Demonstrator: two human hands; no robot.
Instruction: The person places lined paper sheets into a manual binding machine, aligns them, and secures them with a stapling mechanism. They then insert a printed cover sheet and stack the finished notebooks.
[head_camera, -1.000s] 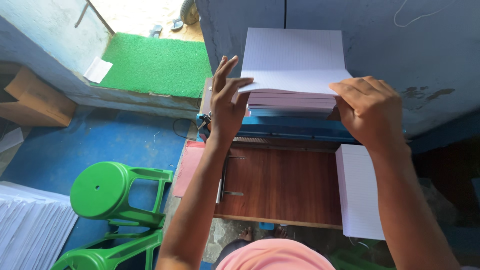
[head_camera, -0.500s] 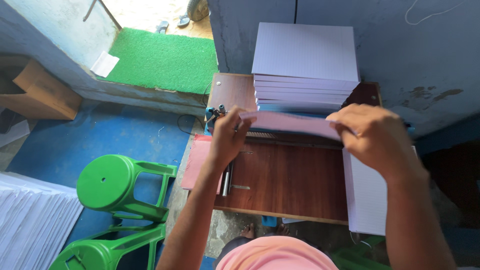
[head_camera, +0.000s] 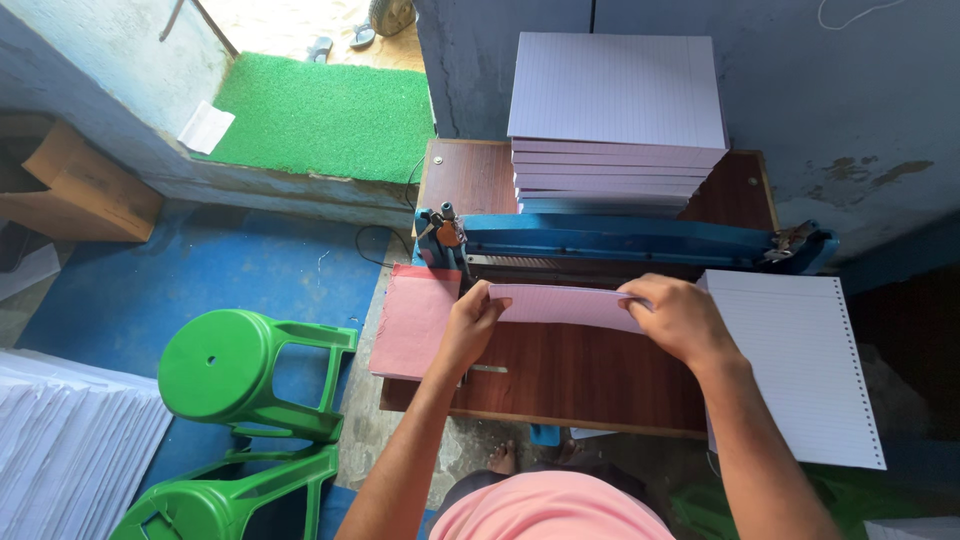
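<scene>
Blue-painted floor spreads out to the left of the hands, with two green plastic stools and a heap of white sheets nearest the person. Nearer than the hands, bare toes show under the edge of the brown wooden tabletop. Over that tabletop the left hand and the right hand are both closed on a thin bundle of pale lined paper, one at each end, holding it level just above the wood. Just left of the left hand a pink sheet hangs over the tabletop's edge. Just right of the right hand lies a white ruled sheet with punched holes along its right side. Directly beyond the hands, close to the bundle, runs a long blue metal machine across the tabletop. Behind it stands a tall stack of lined paper against a grey-blue wall. Far to the left beyond the hands lie a green mat and a cardboard box.
</scene>
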